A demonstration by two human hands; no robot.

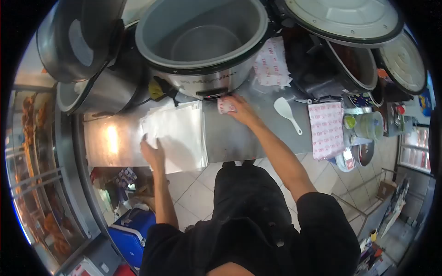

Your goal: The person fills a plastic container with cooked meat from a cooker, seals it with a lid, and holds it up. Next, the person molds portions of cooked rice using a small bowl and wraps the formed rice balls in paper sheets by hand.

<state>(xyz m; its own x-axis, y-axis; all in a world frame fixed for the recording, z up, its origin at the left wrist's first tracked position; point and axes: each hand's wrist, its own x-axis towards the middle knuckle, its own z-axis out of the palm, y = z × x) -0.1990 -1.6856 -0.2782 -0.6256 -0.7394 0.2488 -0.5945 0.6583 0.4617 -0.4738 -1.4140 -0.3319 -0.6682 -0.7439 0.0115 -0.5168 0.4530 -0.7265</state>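
My left hand (153, 152) rests at the left edge of a stack of white paper sheets (183, 133) on the steel counter, its thumb and fingers apart. To the right of the stack, my right hand (239, 109) has its fingers wrapped round a small white item with red print (225, 105). That printed item sits just below the front of a large open rice cooker (207, 80), whose grey inner pot looks bare. A white rice paddle (286, 114) lies on the counter, right of my right hand.
A pad of red-printed paper (327, 130) lies at the counter's right, beside small containers (369, 125). More printed paper (272, 62) is right of the cooker. Other cookers (103, 87) flank it. Below the counter at left is a blue cooler (133, 232); a glass food cabinet (43, 184) stands far left.
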